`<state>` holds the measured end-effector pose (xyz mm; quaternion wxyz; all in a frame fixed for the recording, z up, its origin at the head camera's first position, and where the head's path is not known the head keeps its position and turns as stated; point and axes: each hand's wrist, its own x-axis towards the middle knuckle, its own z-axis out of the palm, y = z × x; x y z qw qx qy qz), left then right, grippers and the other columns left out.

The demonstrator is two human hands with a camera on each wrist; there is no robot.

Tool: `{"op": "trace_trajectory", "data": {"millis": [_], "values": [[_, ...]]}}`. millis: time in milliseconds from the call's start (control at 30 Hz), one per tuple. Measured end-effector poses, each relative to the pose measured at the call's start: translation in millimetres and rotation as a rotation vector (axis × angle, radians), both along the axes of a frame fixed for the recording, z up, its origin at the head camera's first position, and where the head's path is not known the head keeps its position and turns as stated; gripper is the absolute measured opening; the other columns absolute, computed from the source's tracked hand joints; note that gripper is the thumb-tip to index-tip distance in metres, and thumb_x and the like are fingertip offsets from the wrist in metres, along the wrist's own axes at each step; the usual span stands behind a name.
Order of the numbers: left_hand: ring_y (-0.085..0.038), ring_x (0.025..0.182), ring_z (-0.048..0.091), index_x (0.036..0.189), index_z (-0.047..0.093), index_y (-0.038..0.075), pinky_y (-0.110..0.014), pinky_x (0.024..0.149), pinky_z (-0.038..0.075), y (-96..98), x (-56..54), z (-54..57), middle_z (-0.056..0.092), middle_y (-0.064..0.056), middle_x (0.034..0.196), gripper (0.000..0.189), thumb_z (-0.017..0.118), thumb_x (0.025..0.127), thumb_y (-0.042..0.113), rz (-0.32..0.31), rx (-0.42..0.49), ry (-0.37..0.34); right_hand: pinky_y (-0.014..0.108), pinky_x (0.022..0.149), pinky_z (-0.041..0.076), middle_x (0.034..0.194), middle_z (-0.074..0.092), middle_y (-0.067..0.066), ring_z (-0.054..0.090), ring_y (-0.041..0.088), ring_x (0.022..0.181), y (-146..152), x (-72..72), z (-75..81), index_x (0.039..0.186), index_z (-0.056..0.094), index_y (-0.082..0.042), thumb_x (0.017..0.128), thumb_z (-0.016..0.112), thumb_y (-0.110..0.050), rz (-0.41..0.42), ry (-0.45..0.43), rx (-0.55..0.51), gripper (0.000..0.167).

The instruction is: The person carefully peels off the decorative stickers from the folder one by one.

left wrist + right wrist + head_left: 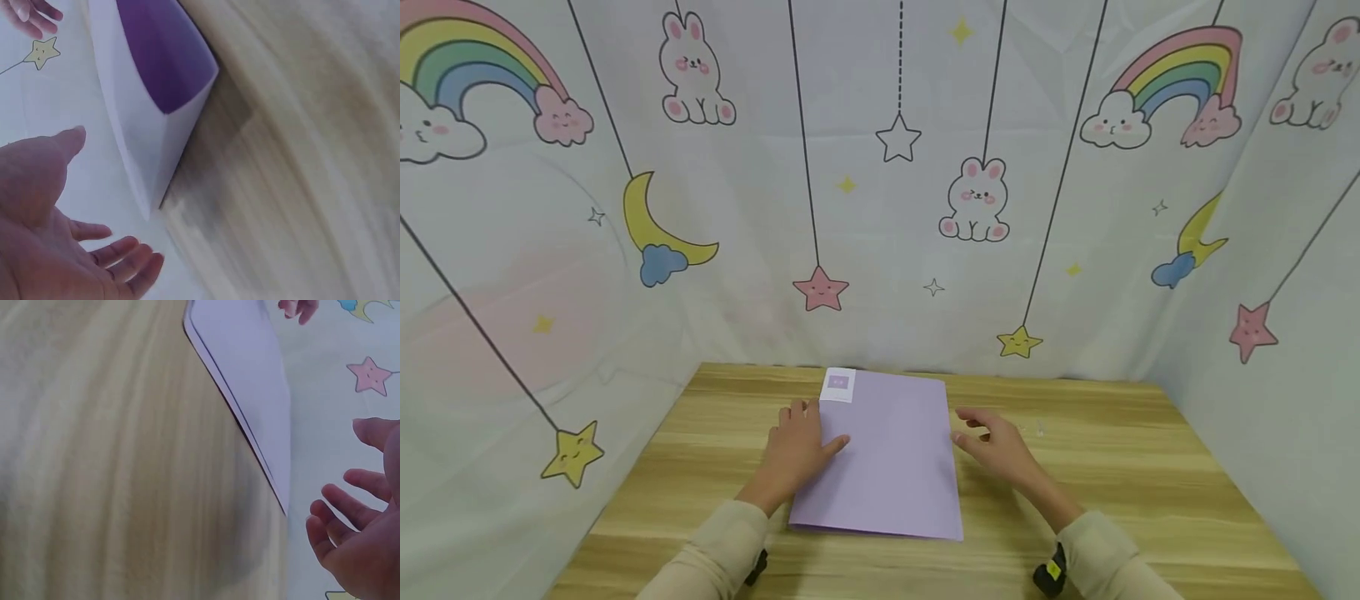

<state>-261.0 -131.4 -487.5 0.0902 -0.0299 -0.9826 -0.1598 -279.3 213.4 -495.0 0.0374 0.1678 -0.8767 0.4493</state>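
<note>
A light purple paper folder (pixel 887 458) lies on the wooden table, a white label (pixel 838 385) at its upper left corner. My left hand (pixel 799 443) is at the folder's left edge, its thumb reaching over the cover in the head view. Just off the right edge hovers my right hand (pixel 997 446), fingers loosely bent and holding nothing. In the left wrist view the folder (pixel 134 125) gapes along one end, showing a darker purple inside, and the left palm (pixel 44 237) faces it with spread fingers. The right wrist view shows the folder's layered edge (pixel 240 400) near the relaxed right hand (pixel 362 519).
Small clear bits (pixel 1040 428) lie on the wooden table (pixel 1112 467) beyond the right hand. A white curtain (pixel 880 325) printed with stars, bunnies and rainbows hangs behind and at both sides. Each wrist carries a black device (pixel 1051 573).
</note>
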Motion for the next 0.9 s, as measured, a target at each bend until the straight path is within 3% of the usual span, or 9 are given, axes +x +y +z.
{"op": "trace_trajectory", "data": {"millis": [167, 400, 633, 733, 900], "values": [[-0.047, 0.108, 0.055, 0.134, 0.052, -0.018, -0.059, 0.083, 0.054, -7.8, 2.4, -0.8, 0.05, -0.032, 0.123, 0.08, 0.074, 0.098, 0.05, 0.069, 0.098, -0.092, 0.052, 0.101, 0.054, 0.14, 0.065, 0.017, 0.06, 0.038, 0.128, -8.4, 6.1, -9.6, 0.142, 0.063, 0.001, 0.101, 0.075, -0.021, 0.038, -0.004, 0.002, 0.049], [-0.04, 0.093, 0.063, 0.128, 0.056, -0.021, -0.056, 0.083, 0.055, -14.6, 3.9, 0.8, 0.057, -0.031, 0.114, 0.075, 0.069, 0.101, 0.048, 0.063, 0.19, -0.14, 0.056, 0.104, 0.052, 0.142, 0.063, 0.018, 0.06, 0.039, 0.128, -18.1, 15.8, -16.9, 0.144, 0.061, 0.003, 0.099, 0.077, -0.027, 0.104, -0.006, 0.029, 0.055], [-0.028, 0.079, 0.061, 0.112, 0.063, -0.018, -0.044, 0.069, 0.056, -13.9, 4.9, 3.1, 0.065, -0.021, 0.096, 0.065, 0.069, 0.101, 0.046, 0.071, 0.307, -0.234, 0.056, 0.104, 0.05, 0.136, 0.065, 0.019, 0.062, 0.038, 0.125, -23.0, 24.1, -19.4, 0.141, 0.063, -0.001, 0.097, 0.079, -0.031, 0.1, 0.005, 0.079, 0.056], [-0.028, 0.077, 0.062, 0.111, 0.063, -0.019, -0.042, 0.067, 0.057, -10.5, 6.5, 4.1, 0.067, -0.022, 0.096, 0.068, 0.071, 0.1, 0.047, 0.067, 0.323, -0.258, 0.055, 0.104, 0.05, 0.135, 0.065, 0.018, 0.062, 0.035, 0.123, -24.6, 26.8, -20.8, 0.141, 0.063, -0.001, 0.096, 0.08, -0.032, 0.103, 0.009, 0.107, 0.057], [-0.031, 0.085, 0.065, 0.122, 0.059, -0.021, -0.047, 0.075, 0.059, -8.0, 6.4, 5.6, 0.068, -0.03, 0.108, 0.073, 0.071, 0.099, 0.046, 0.073, 0.318, -0.268, 0.055, 0.105, 0.05, 0.138, 0.063, 0.018, 0.062, 0.035, 0.126, -26.9, 28.6, -20.7, 0.142, 0.063, -0.001, 0.095, 0.08, -0.034, 0.104, 0.017, 0.128, 0.06]]}}
